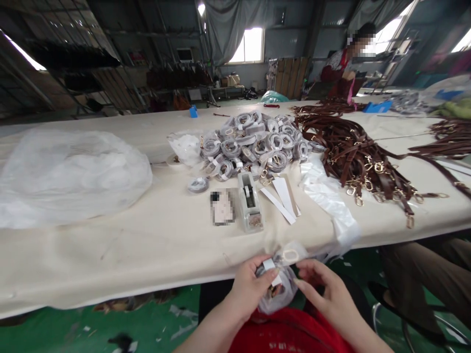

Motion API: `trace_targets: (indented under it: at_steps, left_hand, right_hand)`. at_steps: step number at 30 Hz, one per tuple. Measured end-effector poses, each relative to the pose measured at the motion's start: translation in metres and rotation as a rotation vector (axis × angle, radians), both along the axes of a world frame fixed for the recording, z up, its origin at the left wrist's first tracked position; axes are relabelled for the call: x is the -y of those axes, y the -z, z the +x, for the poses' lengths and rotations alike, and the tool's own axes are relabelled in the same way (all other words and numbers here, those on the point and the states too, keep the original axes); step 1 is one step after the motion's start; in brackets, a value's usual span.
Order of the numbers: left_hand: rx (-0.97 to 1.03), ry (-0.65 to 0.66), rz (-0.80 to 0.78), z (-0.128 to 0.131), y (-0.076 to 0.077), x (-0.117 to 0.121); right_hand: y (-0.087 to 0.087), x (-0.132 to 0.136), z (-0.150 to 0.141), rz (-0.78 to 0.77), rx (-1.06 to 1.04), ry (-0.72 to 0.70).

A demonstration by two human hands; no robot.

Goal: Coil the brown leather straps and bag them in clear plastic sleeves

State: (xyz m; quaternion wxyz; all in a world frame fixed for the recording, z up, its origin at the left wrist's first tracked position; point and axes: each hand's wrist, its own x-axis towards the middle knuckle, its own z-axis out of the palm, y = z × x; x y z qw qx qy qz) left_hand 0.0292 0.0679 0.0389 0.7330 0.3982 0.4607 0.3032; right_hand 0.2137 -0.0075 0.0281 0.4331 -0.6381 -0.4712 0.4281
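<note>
My left hand (252, 283) is closed on a coiled strap (281, 289) wrapped in clear plastic, held over my lap at the table's front edge. White paper bands and a gold ring show on the coil. My right hand (324, 284) is at the coil's right side, thumb and fingers apart, fingertips at the plastic. Whether they touch it I cannot tell. Beyond the hands stands a tape dispenser (250, 203), with white paper strips (281, 198) to its right. A heap of similar wrapped coils (253, 139) lies farther back.
Brown straps (353, 147) with gold clasps are piled at the right, beside white plastic film (327, 196). A large translucent bag (73, 171) covers the left. A single coil (197, 184) lies near a blurred-out item (222, 207). One person (340, 73) is across the table; another's legs (423, 284) show right.
</note>
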Motion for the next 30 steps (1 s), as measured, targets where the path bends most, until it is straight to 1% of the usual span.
trace_targets:
  at_steps: [1,2,4,6,8,10,13,15,18,21,24,26,28,30]
  left_hand:
    - [0.022,0.036,-0.023,0.000,0.001,0.001]
    - [0.043,0.072,-0.040,0.000,0.003,0.003]
    - [0.073,0.139,-0.046,0.000,0.007,0.006]
    - [0.070,0.195,-0.014,0.000,0.011,0.006]
    - [0.027,0.262,0.045,-0.002,0.011,0.004]
    - [-0.051,0.347,0.184,-0.005,0.006,-0.002]
    - [-0.220,0.504,0.527,-0.009,-0.008,-0.013]
    - [-0.322,0.586,0.698,-0.011,-0.018,-0.019]
    - [-0.412,0.632,0.822,-0.011,-0.024,-0.021]
    - [-0.482,0.682,0.909,-0.010,-0.022,-0.019]
    - [-0.570,0.734,0.972,-0.009,-0.019,-0.014]
    - [-0.635,0.756,0.993,-0.009,-0.019,-0.012]
    - [-0.690,0.771,1.004,-0.009,-0.019,-0.009]
    - [-0.726,0.756,1.012,-0.008,-0.017,-0.007]
  right_hand:
    - [-0.003,-0.001,0.001,0.020,-0.029,-0.028]
    - [-0.005,-0.001,0.001,0.001,-0.092,-0.074]
    - [-0.005,0.001,-0.004,-0.085,-0.236,-0.122]
    - [-0.002,0.004,-0.010,-0.132,-0.292,-0.080]
    - [0.001,0.006,-0.014,-0.113,-0.254,-0.064]
    - [0.003,0.006,-0.014,-0.082,-0.181,-0.088]
    - [0.004,0.008,-0.013,-0.081,-0.109,-0.069]
    - [0.005,0.009,-0.012,-0.096,-0.114,-0.057]
    - [0.013,0.012,-0.011,-0.125,-0.167,0.004]
    - [0.022,0.015,-0.011,-0.171,-0.231,0.072]
    - [0.025,0.017,-0.012,-0.185,-0.233,0.086]
    - [0.022,0.017,-0.014,-0.173,-0.206,0.065]
    - [0.017,0.017,-0.017,-0.158,-0.169,0.003]
    - [0.011,0.017,-0.022,-0.133,-0.109,-0.040]
